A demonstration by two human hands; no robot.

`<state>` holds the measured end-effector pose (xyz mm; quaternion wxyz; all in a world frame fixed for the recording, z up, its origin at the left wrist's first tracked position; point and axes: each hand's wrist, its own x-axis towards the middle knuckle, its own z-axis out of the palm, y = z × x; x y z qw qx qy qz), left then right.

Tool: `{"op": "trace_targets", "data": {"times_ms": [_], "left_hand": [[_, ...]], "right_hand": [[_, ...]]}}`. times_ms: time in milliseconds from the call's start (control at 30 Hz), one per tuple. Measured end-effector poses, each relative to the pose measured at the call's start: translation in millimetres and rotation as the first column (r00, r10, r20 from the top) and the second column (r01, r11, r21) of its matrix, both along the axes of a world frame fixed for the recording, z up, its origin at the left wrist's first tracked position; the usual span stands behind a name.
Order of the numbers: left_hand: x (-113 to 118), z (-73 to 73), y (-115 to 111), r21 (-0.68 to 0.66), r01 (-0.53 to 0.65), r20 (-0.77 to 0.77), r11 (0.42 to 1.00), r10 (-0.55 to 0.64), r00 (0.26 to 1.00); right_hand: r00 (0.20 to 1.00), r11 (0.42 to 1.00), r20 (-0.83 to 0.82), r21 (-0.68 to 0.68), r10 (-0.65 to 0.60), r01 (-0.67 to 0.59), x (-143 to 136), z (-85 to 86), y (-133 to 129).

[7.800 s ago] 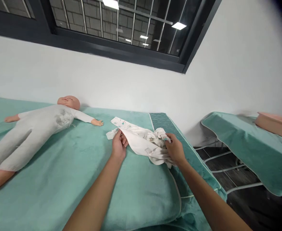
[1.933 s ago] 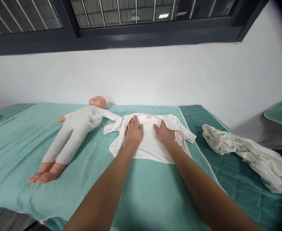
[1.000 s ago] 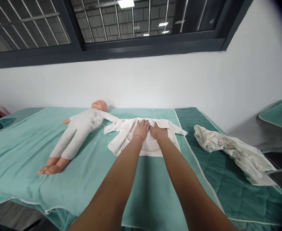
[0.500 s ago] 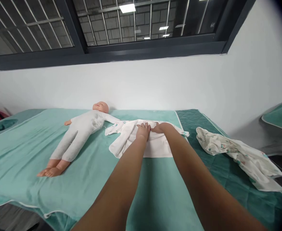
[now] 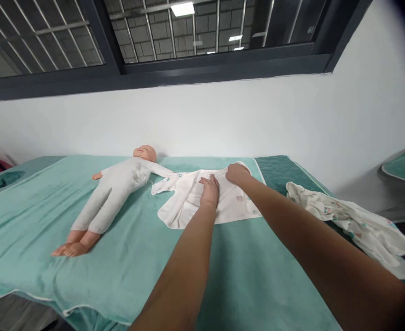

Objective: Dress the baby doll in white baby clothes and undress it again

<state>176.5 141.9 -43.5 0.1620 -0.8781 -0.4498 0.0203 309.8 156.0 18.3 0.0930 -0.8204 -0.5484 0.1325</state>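
Note:
A white baby shirt [image 5: 185,197] with small printed figures on its sleeves lies spread on the green bed cover. My left hand [image 5: 210,189] rests flat on the middle of the shirt near the neckline, fingers apart. At the shirt's upper right, my right hand [image 5: 237,174] is closed on the fabric, and a folded-up bit of the shirt shows behind it. The right sleeve is mostly hidden by my right hand and forearm. Left of the shirt a baby doll [image 5: 119,188] in white lies on its back, one arm reaching to the shirt's left sleeve.
A crumpled printed baby garment [image 5: 347,216] lies on the darker green quilted sheet [image 5: 278,170] to the right. The light green cover [image 5: 33,220] spreads under the doll. A white wall [image 5: 202,119] with a barred window [image 5: 195,32] rises behind the bed.
My right hand has moved right along the shirt's upper edge, pulling the fabric there up and opening the right side outward. My left hand stays near the neckline.

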Motion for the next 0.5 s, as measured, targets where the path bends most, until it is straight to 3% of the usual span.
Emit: {"op": "trace_targets", "data": {"times_ms": [167,267,400,500], "left_hand": [[0,1.4,-1,0.009,-0.004,-0.024,1.0,0.005,1.0],[-2,2.3,-3,0.009,-0.005,-0.036,1.0,0.005,0.999],[-3,4.7,-6,0.017,-0.013,-0.04,1.0,0.013,0.999],[-3,5.8,-6,0.016,-0.016,-0.04,1.0,0.017,0.999]], "right_hand": [[0.962,0.99,-0.271,0.115,-0.046,0.079,-8,-21.0,-5],[0.86,0.975,-0.508,0.166,-0.044,0.148,-1,-25.6,-3],[0.575,0.959,-0.818,0.177,0.017,0.223,19,-22.1,-4],[0.328,0.941,-0.938,0.205,0.111,0.269,34,-21.2,-11]]}}
